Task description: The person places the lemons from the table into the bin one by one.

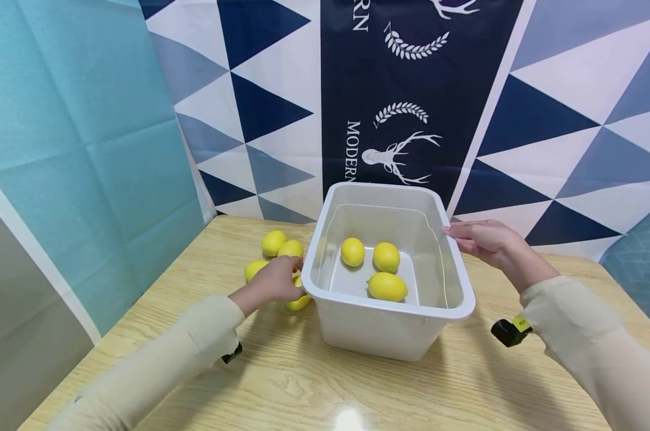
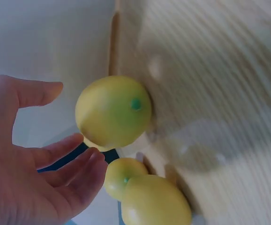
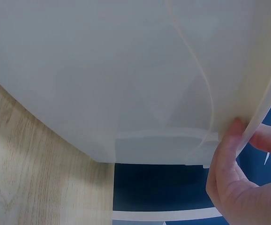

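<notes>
My left hand [image 1: 283, 279] reaches down beside the white plastic bin [image 1: 368, 329]. In the left wrist view its thumb and fingers stand apart around the near side of a lemon [image 2: 114, 112] by the bin wall. The fingertips are close to that lemon; whether they touch it I cannot tell. More lemons [image 2: 156, 201] lie beyond the fingers on the table. Over at the bin's right side, my right hand [image 1: 483, 239] pinches the rim [image 3: 262, 110] between thumb and fingers. Inside the bin lie three lemons [image 1: 387, 287].
The bin stands on a light wood table [image 1: 282, 383]. Behind it hangs a patterned cloth [image 1: 395, 78] with triangles and deer heads. A teal cloth [image 1: 88, 120] covers the left side.
</notes>
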Available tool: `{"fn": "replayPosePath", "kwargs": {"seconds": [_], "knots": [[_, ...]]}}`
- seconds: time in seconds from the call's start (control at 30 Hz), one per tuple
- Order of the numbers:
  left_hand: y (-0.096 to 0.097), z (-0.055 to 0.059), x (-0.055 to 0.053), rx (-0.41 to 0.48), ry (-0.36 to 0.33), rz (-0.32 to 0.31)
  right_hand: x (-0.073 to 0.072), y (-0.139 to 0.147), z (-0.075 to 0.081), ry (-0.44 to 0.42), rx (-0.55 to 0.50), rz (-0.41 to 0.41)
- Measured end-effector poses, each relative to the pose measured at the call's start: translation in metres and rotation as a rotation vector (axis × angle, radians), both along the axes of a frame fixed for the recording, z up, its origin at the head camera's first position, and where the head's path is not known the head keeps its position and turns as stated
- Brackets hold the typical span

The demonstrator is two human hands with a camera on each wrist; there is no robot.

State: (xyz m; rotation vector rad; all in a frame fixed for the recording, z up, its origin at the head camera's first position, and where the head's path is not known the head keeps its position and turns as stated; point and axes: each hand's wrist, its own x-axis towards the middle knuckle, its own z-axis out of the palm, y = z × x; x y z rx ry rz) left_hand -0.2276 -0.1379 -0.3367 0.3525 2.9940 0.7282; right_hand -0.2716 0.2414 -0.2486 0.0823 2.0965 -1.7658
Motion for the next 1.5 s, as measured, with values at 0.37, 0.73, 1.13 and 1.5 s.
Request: {"fn": "replayPosePath", "kwargs": {"seconds": [0.37, 0.73, 1.13, 1.5], "knots": [[-0.002, -0.012, 0.006, -0.103, 0.120, -0.054, 0.001, 0.000, 0.000, -0.001, -0.006, 0.002], [-0.001, -0.012, 0.008, -0.089, 0.053, -0.150, 0.001, 0.002, -0.002, -0.004, -0.041, 0.000], [-0.007, -0.021, 0.016, -0.150, 0.107, -0.229, 0.002, 0.001, 0.000, -0.005, -0.017, -0.009], [-0.011, -0.022, 0.023, -0.197, 0.112, -0.314, 0.002, 0.000, -0.001, 0.002, 0.007, -0.015]]}}
